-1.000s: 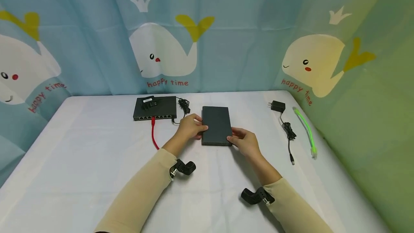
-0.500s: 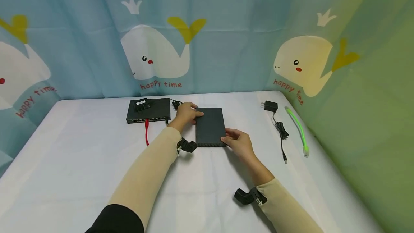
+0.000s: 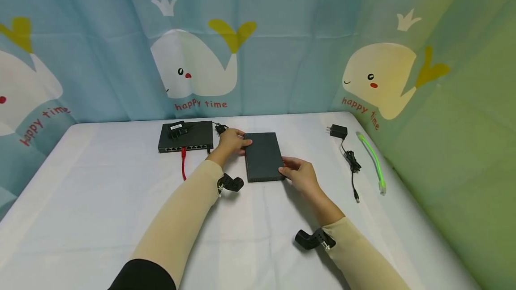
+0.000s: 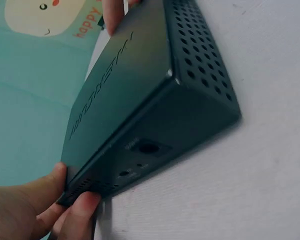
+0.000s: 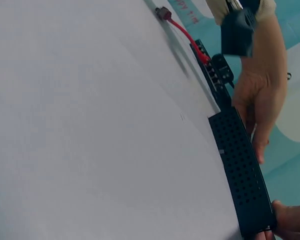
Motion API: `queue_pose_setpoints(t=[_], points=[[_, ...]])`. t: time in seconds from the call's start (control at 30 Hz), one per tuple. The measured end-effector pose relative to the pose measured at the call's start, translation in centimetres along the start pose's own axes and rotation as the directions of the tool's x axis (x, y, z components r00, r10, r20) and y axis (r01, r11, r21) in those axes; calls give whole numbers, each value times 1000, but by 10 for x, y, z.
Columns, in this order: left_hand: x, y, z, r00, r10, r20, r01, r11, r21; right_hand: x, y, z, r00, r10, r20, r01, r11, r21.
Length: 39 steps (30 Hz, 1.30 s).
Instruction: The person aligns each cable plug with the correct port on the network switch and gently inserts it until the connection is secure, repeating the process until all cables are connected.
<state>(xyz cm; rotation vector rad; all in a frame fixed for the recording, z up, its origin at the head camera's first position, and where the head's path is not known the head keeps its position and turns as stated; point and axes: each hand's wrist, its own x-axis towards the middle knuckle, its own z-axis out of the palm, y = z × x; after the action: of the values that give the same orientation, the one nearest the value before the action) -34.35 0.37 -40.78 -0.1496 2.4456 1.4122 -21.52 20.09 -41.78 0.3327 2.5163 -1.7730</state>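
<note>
A dark rectangular box, its short near side perforated with holes, is held by both hands over the white table. My left hand pinches its far left corner. Thumb and fingers of my right hand grip the near right corner. In the left wrist view the box shows a round socket on its side face and lettering on top. The right wrist view shows the perforated side of the box. Whether its underside touches the cloth is hard to tell.
At the back left sits a black network switch with a red network cable plugged in and a black power adapter on top. To the right lie another power adapter with its coiled cord and a green network cable.
My left hand has slid from the box's left side to its far left corner. The right hand keeps its grip. The box has turned slightly in the last half second.
</note>
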Motion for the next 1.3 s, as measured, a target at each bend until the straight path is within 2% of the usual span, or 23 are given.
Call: queue_pose_setpoints(t=[0.07, 0.3, 0.4, 0.6, 0.73, 0.83, 0.9, 1.03, 1.17, 1.2, 1.3], points=[[-3, -2, 1, 1000, -3, -7, 3, 1000, -12, 3, 1, -4, 1000, 7, 14, -7, 1000, -18], [-21, -1, 16, 988, -7, -152, -10, 994, -111, 29, -5, -20, 998, 63, 16, -62, 995, -81], [-23, 0, 21, 984, -13, -180, -13, 990, -142, 34, -9, -25, 995, 96, 24, -93, 992, -87], [-24, 2, 26, 984, -28, -178, -5, 983, -184, 20, -5, -31, 995, 97, -20, -98, 995, -34], [-23, 3, 27, 985, -26, -171, -9, 980, -197, 3, 1, -31, 993, 95, -65, -89, 991, 96], [-22, 1, 26, 983, -20, -181, -14, 983, -181, -6, 4, -25, 991, 88, -97, -67, 978, 197], [-22, 0, 25, 983, -14, -185, -17, 986, -164, -8, 6, -19, 988, 62, -143, -30, 977, 212], [-24, -1, 24, 982, -3, -190, -23, 991, -134, -4, 10, -7, 968, -25, -250, 59, 990, 128], [-28, -2, 22, 981, 14, -194, -36, 993, -114, 1, 12, -2, 952, -57, -299, 75, 996, 51], [-29, -1, 21, 981, 25, -194, -43, 995, -87, 1, 12, -2, 952, -57, -300, 73, 996, 42], [-30, -2, 15, 974, 96, -205, -82, 994, 74, 3, 12, -1, 958, -47, -283, 62, 997, 42]])
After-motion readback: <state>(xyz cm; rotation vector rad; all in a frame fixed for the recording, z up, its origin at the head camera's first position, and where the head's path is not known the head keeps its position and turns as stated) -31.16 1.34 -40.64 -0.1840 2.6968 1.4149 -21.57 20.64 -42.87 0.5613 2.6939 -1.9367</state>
